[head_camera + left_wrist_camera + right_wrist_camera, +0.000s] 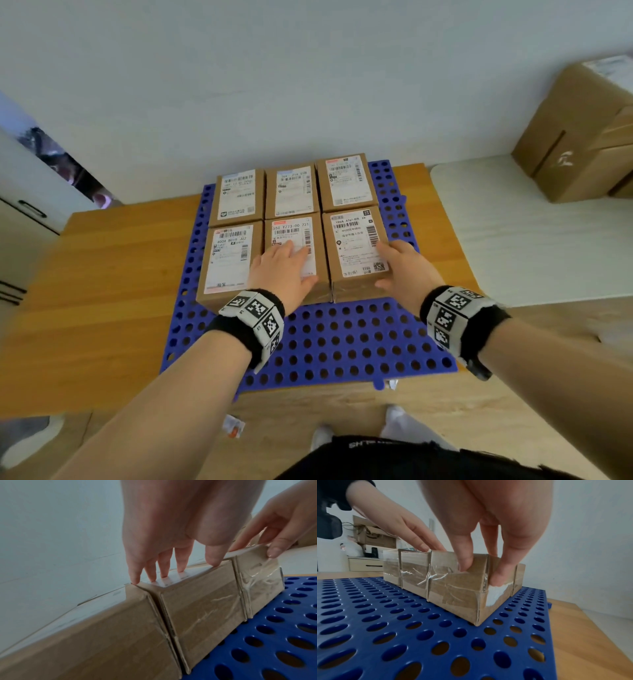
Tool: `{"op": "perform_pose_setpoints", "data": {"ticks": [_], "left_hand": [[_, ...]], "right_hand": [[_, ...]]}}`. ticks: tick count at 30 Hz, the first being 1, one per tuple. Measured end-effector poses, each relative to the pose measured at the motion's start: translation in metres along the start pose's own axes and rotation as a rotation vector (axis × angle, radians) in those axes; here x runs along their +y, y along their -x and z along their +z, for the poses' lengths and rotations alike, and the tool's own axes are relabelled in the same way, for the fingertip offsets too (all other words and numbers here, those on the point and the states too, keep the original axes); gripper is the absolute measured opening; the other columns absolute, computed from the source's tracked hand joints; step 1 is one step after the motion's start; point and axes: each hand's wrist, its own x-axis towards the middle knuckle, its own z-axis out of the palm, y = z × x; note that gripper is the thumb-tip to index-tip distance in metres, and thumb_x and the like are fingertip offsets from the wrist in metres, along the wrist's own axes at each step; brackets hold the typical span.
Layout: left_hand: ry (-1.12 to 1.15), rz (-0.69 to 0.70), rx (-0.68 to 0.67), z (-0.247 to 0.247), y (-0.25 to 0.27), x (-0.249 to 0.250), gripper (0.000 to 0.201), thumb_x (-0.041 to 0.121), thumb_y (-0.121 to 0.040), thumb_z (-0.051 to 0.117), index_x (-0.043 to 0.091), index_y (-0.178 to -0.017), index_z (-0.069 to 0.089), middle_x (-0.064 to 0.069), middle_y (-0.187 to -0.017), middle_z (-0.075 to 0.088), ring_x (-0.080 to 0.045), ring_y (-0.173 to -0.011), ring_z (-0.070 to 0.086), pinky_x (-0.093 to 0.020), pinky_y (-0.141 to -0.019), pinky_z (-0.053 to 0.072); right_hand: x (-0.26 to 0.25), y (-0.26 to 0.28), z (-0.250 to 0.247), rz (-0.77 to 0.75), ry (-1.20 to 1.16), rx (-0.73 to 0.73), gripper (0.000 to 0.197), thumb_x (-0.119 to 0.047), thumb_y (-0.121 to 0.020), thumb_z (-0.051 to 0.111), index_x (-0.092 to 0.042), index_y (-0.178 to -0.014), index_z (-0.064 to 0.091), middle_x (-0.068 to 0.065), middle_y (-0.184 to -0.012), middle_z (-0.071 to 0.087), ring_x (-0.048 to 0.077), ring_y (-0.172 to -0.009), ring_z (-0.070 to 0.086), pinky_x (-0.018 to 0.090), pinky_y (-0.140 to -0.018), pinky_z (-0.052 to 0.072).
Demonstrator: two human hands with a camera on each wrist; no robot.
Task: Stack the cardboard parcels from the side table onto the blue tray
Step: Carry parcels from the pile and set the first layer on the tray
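I'm resting my left hand flat on the middle parcel and pinching the right-end parcel with my right hand, both sitting on the blue tray. I'm risking skewing the row by shoving unevenly.

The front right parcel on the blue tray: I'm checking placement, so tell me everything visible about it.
The front right parcel is a brown cardboard box with a white shipping label on top and clear tape across its near end. It lies flat on the blue tray, flush against the front middle parcel. The right hand grips its near right corner, fingers down its right side and thumb on its taped end.
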Motion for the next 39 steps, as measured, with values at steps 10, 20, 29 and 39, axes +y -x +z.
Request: {"op": "perform_pose_setpoints", "data": {"ticks": [10, 20, 29, 39], "left_hand": [[0.012, -0.019, -0.047, -0.003, 0.003, 0.000, 0.062, 0.054, -0.094, 0.037, 0.029, -0.149, 0.021, -0.001, -0.156, 0.017, -0.024, -0.144, 0.014, -0.065, -0.108, 0.023], [0.004, -0.012, -0.041, -0.002, 0.002, -0.001, 0.062, 0.054, -0.094, 0.036, 0.029, -0.148, 0.021, -0.001, -0.157, 0.017, -0.025, -0.143, 0.014, -0.065, -0.107, 0.023], [0.053, -0.014, -0.037, -0.003, 0.003, -0.005, 0.066, 0.055, -0.092, 0.041, 0.028, -0.149, 0.019, -0.002, -0.157, 0.013, -0.025, -0.145, 0.010, -0.061, -0.111, 0.019], [0.044, -0.173, -0.009, 0.010, 0.021, -0.046, 0.096, 0.051, -0.083, 0.061, 0.016, -0.151, 0.004, -0.012, -0.159, -0.003, -0.032, -0.146, -0.003, -0.051, -0.118, 0.009]], "right_hand": [[-0.001, -0.004, 0.006, 0.081, 0.012, -0.013, 0.072, -0.025, -0.091, 0.058, -0.022, -0.149, 0.017, 0.007, -0.148, 0.029, 0.023, -0.128, 0.044, 0.034, -0.103, 0.043], [-0.004, -0.007, 0.007, 0.091, 0.053, -0.018, 0.072, -0.026, -0.092, 0.056, -0.022, -0.150, 0.014, 0.007, -0.144, 0.035, 0.023, -0.122, 0.047, 0.032, -0.098, 0.044], [-0.014, -0.002, 0.010, 0.022, 0.148, 0.077, 0.079, -0.040, -0.087, 0.060, -0.021, -0.149, 0.014, 0.008, -0.152, 0.018, 0.026, -0.139, 0.024, 0.038, -0.108, 0.033], [-0.055, -0.011, 0.042, -0.300, 0.318, 0.028, 0.065, -0.032, -0.093, 0.051, -0.027, -0.148, 0.018, 0.007, -0.158, 0.008, 0.024, -0.147, -0.001, 0.039, -0.119, 0.001]]}}
